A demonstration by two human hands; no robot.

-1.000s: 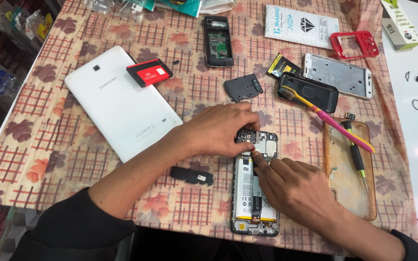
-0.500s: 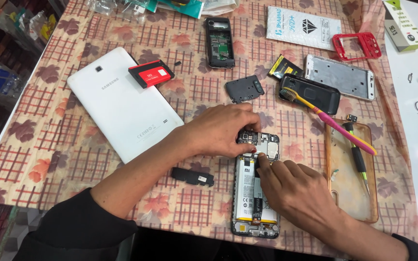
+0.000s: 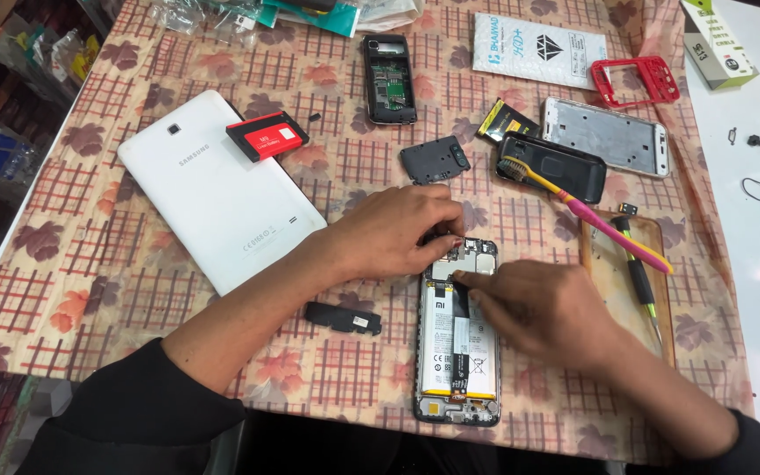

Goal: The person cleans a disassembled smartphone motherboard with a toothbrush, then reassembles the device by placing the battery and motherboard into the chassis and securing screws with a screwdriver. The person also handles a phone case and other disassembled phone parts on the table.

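Observation:
An opened phone (image 3: 452, 356) lies back-up on the checked cloth, its battery and circuit board exposed. My left hand (image 3: 398, 233) reaches in from the left, its bent fingertips holding the phone's upper left corner at the board. From the lower right comes my right hand (image 3: 545, 310), covering the phone's right side. Its fingertips press together at the top edge of the battery. Whether they pinch a small part is hidden.
A white tablet (image 3: 222, 202) with a red battery (image 3: 266, 136) on it lies at left. A black part (image 3: 342, 317) sits near my left forearm. Further back: a black cover plate (image 3: 433, 161), a small phone (image 3: 389, 79), a toothbrush (image 3: 604, 227), a clear case (image 3: 610, 286) with a screwdriver (image 3: 640, 280), and a silver frame (image 3: 609, 136).
Both hands stay on the opened phone's upper part. My right fingertips have crept slightly toward the board; nothing else on the cloth has moved.

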